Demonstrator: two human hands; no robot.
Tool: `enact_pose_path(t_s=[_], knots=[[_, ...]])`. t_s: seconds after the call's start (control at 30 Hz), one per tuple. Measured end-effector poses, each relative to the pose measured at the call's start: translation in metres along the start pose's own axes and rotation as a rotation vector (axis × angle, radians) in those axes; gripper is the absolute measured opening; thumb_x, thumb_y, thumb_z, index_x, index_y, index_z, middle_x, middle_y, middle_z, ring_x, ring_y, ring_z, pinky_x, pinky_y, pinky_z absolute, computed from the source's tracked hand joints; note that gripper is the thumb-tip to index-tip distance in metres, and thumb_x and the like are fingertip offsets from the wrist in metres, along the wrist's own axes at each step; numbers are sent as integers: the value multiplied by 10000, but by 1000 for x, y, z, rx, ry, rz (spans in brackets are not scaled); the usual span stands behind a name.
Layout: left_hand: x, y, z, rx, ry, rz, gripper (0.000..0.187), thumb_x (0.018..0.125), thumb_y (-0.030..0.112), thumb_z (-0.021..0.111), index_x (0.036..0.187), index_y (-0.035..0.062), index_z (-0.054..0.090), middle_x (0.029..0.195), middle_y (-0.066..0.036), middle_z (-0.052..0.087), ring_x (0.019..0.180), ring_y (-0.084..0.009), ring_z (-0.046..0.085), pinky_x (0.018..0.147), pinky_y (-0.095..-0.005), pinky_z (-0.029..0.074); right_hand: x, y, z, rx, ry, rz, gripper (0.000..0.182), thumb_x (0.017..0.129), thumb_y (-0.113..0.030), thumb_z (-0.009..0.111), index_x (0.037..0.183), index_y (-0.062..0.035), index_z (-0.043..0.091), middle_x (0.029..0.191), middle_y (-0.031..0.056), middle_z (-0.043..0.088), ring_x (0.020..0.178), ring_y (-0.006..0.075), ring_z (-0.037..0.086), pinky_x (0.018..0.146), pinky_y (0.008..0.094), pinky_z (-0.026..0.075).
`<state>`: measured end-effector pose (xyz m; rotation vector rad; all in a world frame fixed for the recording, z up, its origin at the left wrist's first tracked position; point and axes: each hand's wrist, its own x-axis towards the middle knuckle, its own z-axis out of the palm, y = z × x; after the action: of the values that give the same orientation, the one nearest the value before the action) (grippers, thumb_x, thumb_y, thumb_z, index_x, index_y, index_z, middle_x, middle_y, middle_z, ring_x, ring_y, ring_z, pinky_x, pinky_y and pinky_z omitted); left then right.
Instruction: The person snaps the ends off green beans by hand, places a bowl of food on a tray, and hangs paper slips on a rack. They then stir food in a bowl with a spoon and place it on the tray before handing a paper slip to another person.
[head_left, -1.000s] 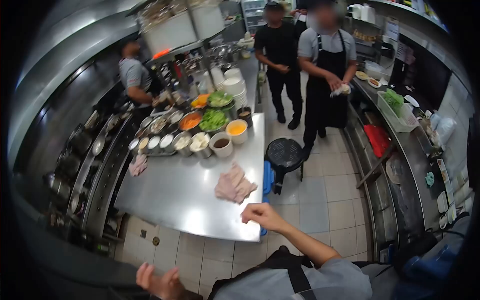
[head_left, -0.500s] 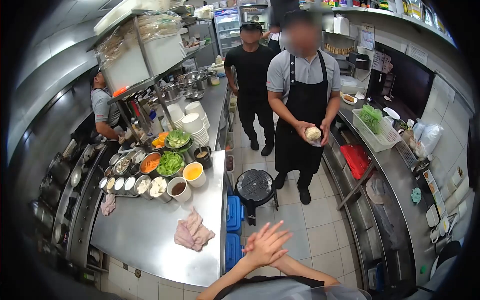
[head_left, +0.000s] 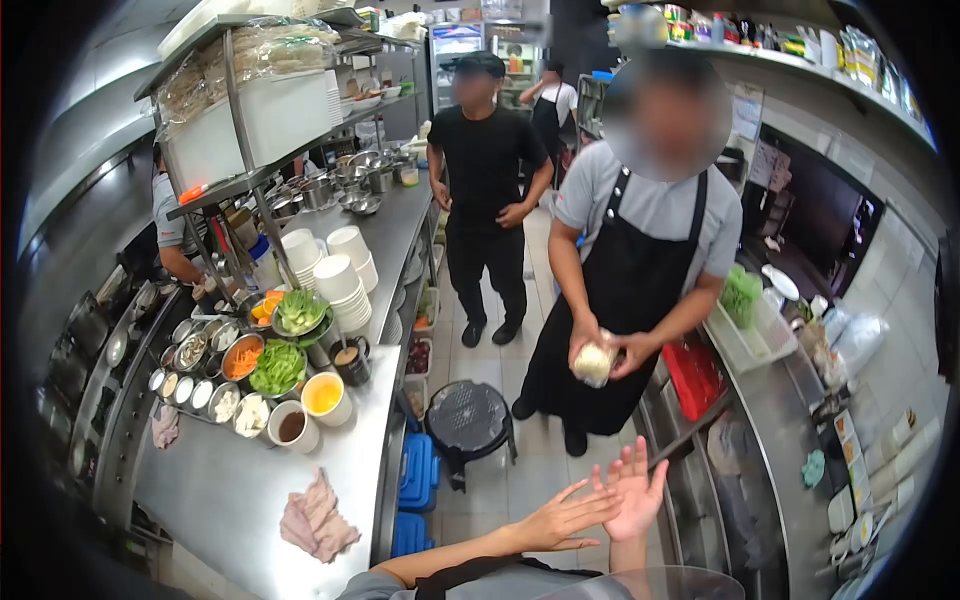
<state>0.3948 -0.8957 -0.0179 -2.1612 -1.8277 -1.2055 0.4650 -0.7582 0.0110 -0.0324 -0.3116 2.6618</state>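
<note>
Head camera looks down a narrow kitchen aisle. At the bottom centre of the frame the person's two bare hands are raised in the air, holding nothing. The left hand (head_left: 565,518) reaches rightward with its fingers (head_left: 598,498) extended and slightly apart; the right hand (head_left: 635,490) stands upright just beside it, palm out, fingers (head_left: 632,457) spread. Their fingertips seem to meet or overlap, though the lens bends this part of the frame and I cannot tell whether they truly touch.

Directly above the hands, in the centre right of the frame, a co-worker in a black apron (head_left: 625,300) stands in the aisle facing the camera and cradles a pale wrapped bundle (head_left: 594,361) in both hands at waist height, kept close to the body. It is the thing nearest the raised hands, yet apart from them.

A black stool (head_left: 468,418) stands on the tiled floor in the lower centre, beside blue crates (head_left: 415,475) tucked under the steel counter (head_left: 230,490) at lower left. On that counter lies a crumpled pink cloth (head_left: 315,518); further up sit tubs of greens, carrot and sauces (head_left: 275,370), grouped within reach of the cooking line, with stacked white bowls (head_left: 340,275) behind. A second person in black (head_left: 485,170) stands in the upper centre.
</note>
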Motion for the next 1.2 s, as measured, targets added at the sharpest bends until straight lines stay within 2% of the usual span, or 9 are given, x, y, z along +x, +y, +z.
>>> enact_pose_path(t_s=[0.27, 0.37, 0.47, 0.6, 0.67, 0.73, 0.9, 0.97, 1.2], knots=[[69, -121, 43, -97, -38, 159, 229, 837, 264, 602, 802, 44, 550, 1086, -99, 547, 1016, -259, 527, 859, -384, 422, 70, -113, -14, -148, -76, -263, 296, 950, -302, 441, 1150, -106, 536, 861, -3, 538, 761, 131, 498, 824, 349, 424], [101, -137, 64, -157, -238, 315, 218, 831, 253, 598, 839, 42, 545, 1060, -104, 543, 1003, -254, 526, 839, -365, 429, 67, -157, -50, -168, 19, -372, 192, 898, -212, 561, 861, -34, 625, 880, 67, 631, 782, 192, 575, 772, 368, 471], [162, -135, 28, 1, -208, 237, 409, 809, 276, 617, 1158, 78, 538, 965, -42, 569, 845, -215, 571, 717, -354, 458, 72, -195, -91, -141, -47, -336, 203, 892, -266, 563, 853, -71, 603, 859, 52, 622, 771, 214, 561, 830, 422, 438], [230, -149, -99, -384, 582, -248, 302, 791, 280, 651, 974, 40, 652, 955, -89, 656, 811, -204, 600, 814, -304, 442, 98, -241, -134, -248, 316, -570, 277, 962, -197, 416, 1211, -99, 487, 809, -10, 494, 730, 124, 459, 758, 306, 405], [246, -164, -115, 92, 893, 159, 305, 848, 280, 574, 1023, 31, 592, 955, -78, 622, 776, -164, 568, 734, -302, 457, 132, -251, -111, -226, 73, -524, 332, 953, -161, 419, 1277, -103, 456, 797, -21, 493, 690, 102, 428, 720, 280, 380], [283, -176, -65, 57, 1009, 471, 351, 809, 281, 601, 1043, 19, 590, 946, -72, 622, 776, -174, 567, 729, -322, 466, 161, -276, -103, -133, 273, -574, 331, 935, -164, 455, 1260, -102, 474, 807, -21, 511, 685, 106, 431, 728, 290, 376], [379, -186, 41, -210, 298, 219, 370, 666, 56, 723, 1016, 7, 612, 979, -97, 650, 733, -223, 627, 655, -313, 514, 217, -361, -92, -213, 154, -559, 303, 922, -167, 489, 1221, -122, 496, 851, 4, 539, 751, 120, 500, 793, 327, 431], [413, -231, 99, -174, 392, 387, 590, 724, 32, 691, 1250, 17, 423, 919, -167, 635, 746, -288, 628, 664, -352, 509, 237, -395, -94, -441, 207, -628, 243, 920, -142, 492, 1153, -81, 523, 817, 20, 549, 714, 117, 507, 757, 318, 444], [492, -302, 155, 96, 357, -181, 434, 744, -19, 646, 1161, 26, 532, 912, -125, 629, 799, -247, 620, 724, -329, 479, 294, -465, -123, -1160, 443, -551, 154, 888, -77, 555, 992, 22, 610, 839, 50, 625, 755, 93, 558, 724, 232, 450]])
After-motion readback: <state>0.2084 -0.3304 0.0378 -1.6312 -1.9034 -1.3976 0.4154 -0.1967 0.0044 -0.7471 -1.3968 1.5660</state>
